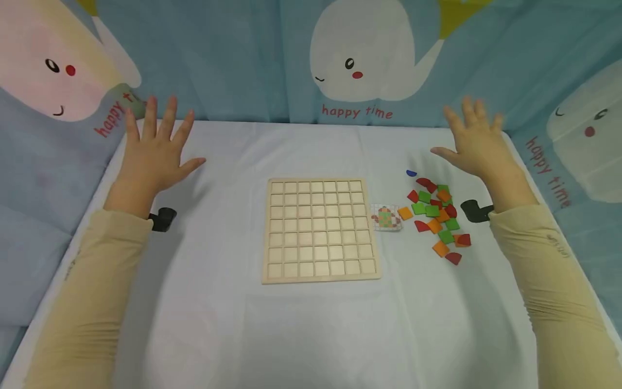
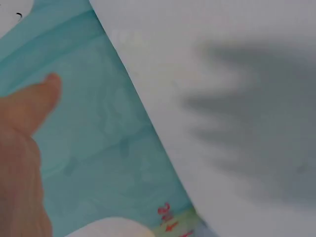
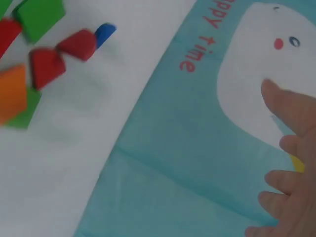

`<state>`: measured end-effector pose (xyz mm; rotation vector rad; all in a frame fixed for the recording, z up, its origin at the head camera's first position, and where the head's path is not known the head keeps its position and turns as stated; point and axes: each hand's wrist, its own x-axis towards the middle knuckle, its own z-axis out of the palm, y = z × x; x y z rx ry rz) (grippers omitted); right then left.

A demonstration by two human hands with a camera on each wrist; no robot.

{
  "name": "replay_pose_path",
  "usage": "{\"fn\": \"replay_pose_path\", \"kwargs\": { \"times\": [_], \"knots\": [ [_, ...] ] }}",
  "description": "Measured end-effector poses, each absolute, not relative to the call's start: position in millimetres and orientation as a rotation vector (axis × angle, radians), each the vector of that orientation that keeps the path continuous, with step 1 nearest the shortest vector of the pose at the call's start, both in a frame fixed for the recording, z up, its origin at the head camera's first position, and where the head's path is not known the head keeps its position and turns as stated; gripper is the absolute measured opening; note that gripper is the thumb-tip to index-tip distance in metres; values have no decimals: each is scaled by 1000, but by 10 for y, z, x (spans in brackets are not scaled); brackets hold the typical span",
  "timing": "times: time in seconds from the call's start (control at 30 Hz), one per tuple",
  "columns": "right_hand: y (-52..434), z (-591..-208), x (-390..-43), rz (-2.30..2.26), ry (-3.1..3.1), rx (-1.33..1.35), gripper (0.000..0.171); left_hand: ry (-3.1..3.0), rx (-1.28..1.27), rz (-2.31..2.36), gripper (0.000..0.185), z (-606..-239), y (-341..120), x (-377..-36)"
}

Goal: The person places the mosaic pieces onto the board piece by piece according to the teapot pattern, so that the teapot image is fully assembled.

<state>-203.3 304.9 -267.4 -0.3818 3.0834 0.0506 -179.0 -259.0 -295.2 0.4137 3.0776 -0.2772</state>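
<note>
My left hand (image 1: 154,154) is raised over the far left of the table, fingers spread, holding nothing. On the far right my right hand (image 1: 481,143) is held up the same way, its fingers fanned out beyond the loose pieces. A square wooden grid board (image 1: 320,229) with bare cells lies between the two arms. Beside its right edge is a small pattern card (image 1: 385,217) printed with a coloured grid design. Scattered right of the card are green squares (image 1: 432,210), orange squares (image 1: 440,248) and red rounded pieces (image 1: 454,258). One blue piece (image 1: 411,173) lies at the back of them.
A white cloth (image 1: 204,324) covers the table. Behind and at the sides hangs a blue curtain (image 1: 233,65) with whale prints. A black wrist camera (image 1: 163,220) shows at the left wrist and another black camera (image 1: 476,211) at the right wrist.
</note>
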Motion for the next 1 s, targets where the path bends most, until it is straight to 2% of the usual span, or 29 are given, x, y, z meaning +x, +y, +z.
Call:
{"fn": "replay_pose_path", "kwargs": {
  "times": [0.23,0.37,0.5,0.67,1.0],
  "knots": [
    [2912,-2935,-1966,-355,3219,-314,61,3088,328,9,84,-3421,-2170,-1504],
    [2879,-3253,-1920,-645,3168,-218,44,3021,423,240,81,-3722,-1736,-1262],
    [2900,-3543,-1875,-850,3025,-121,34,2942,510,395,79,-3888,-1454,-1092],
    [2955,-3706,-1879,-916,2908,-16,31,2869,586,522,77,-3983,-1435,-1043],
    [2969,-3746,-2052,-852,2912,-48,28,2757,649,600,68,-4084,-1437,-1115]
  ]
}}
